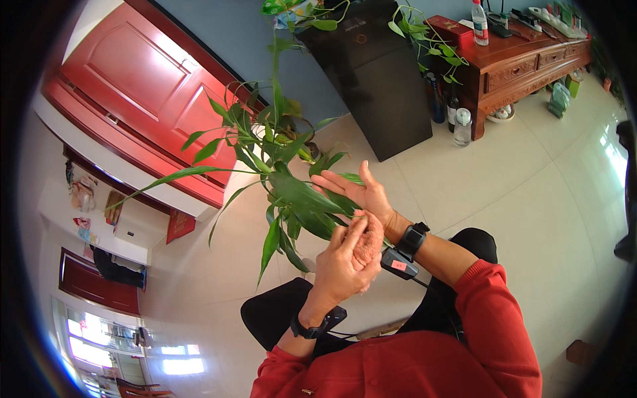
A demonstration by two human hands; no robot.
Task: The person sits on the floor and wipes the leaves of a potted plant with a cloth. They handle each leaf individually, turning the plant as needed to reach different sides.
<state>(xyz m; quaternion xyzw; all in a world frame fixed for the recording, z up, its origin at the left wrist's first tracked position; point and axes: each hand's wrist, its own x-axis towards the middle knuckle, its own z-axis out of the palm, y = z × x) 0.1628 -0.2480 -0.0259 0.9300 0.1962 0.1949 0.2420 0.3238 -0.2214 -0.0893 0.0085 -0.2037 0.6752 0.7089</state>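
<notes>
A leafy potted-type green plant with long pointed leaves (303,196) stands before me. My left hand (346,261), back upward, grips a bunched pink fluffy cloth (368,239) at the tip of a broad leaf. Just beyond it, my right hand (361,191) is palm up with its thumb raised; its fingers reach under and behind the leaves, partly hidden. Whether the palm touches the leaf I cannot tell. Black bands are on both wrists, with a small black device (399,263) below the right one. The plant's base is mostly hidden by leaves.
A tall black cabinet-like appliance (373,89) stands beyond the plant, trailing vines beside it. Right of it are a carved wooden sideboard (527,64), a clear lidded bottle (463,129) and dark bottles on the tiled floor. A red door (144,74) is at upper left. My knees are close below.
</notes>
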